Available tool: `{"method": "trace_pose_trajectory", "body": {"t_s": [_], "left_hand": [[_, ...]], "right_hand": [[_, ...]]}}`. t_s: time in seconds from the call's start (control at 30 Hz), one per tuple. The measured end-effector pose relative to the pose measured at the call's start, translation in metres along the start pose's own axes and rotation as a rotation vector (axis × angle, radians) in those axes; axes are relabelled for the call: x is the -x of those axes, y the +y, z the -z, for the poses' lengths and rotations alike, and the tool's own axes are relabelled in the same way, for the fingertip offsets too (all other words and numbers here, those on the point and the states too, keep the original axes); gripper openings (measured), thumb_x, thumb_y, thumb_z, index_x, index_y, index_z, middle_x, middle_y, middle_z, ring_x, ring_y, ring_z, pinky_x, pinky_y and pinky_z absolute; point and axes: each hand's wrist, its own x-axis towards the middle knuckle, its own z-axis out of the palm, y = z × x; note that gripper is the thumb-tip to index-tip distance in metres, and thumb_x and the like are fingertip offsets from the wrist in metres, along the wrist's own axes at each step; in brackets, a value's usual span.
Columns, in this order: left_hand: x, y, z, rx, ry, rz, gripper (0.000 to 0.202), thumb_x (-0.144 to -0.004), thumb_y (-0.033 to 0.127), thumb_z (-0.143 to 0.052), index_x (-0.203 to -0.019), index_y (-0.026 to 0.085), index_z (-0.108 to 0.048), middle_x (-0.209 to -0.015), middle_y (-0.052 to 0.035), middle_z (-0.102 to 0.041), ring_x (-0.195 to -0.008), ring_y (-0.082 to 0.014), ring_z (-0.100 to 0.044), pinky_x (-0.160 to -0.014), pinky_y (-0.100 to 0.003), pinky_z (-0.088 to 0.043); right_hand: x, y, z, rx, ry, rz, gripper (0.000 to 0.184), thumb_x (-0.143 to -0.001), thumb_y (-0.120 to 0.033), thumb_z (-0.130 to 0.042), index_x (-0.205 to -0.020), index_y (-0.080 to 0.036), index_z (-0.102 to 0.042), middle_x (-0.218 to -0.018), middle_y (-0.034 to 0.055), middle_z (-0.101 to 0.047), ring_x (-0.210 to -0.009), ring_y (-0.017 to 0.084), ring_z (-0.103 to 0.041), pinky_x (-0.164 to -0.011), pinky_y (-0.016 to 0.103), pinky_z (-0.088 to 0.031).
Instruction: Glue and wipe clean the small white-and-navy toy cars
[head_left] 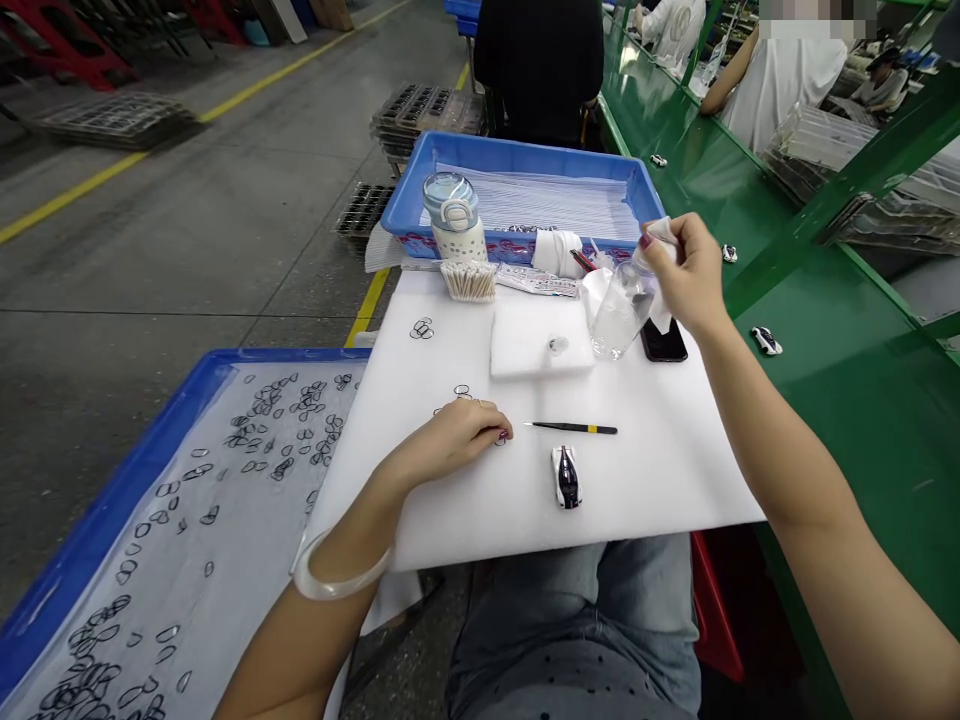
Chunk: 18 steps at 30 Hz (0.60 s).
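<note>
White crumpled tissue [661,232] is being pinched by right hand [688,268] | black rectangular phone [665,347] is being partly blocked from view | curled left hand [448,438]: hold cannot be told

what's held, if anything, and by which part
The right hand pinches a white tissue, seemingly by its upper part; whether the left hand grips the small ring cannot be told.
</note>
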Motion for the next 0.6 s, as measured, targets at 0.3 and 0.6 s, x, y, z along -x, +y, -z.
{"method": "trace_pose_trajectory", "body": {"t_s": [0.3, 0.6], "left_hand": [[0.005, 0.004, 0.003, -0.022, -0.012, 0.067, 0.026, -0.089, 0.027, -0.047, -0.088, 0.019, -0.072, -0.089, -0.0042, -0.073, -0.082, -0.0202, -0.066, -0.076, -0.033, -0.048], [0.009, 0.001, 0.004, -0.039, -0.002, 0.097, 0.026, -0.088, 0.029, -0.048, -0.089, 0.021, -0.072, -0.092, -0.0045, -0.071, -0.083, -0.0206, -0.065, -0.075, -0.033, -0.049]], "right_hand": [[0.029, -0.029, 0.061, -0.570, -0.037, -0.435, 0.034, -0.092, -0.046, -0.059, -0.073, -0.023, -0.043, -0.070, -0.0015, -0.055, -0.045, 0.007, -0.027, -0.042, 0.026, -0.026], [0.054, 0.033, 0.032, 0.215, -0.464, -0.608, 0.023, -0.087, -0.021, -0.052, -0.066, -0.022, -0.042, -0.079, 0.0042, -0.065, -0.058, 0.015, -0.047, -0.054, 0.027, -0.036]]}}
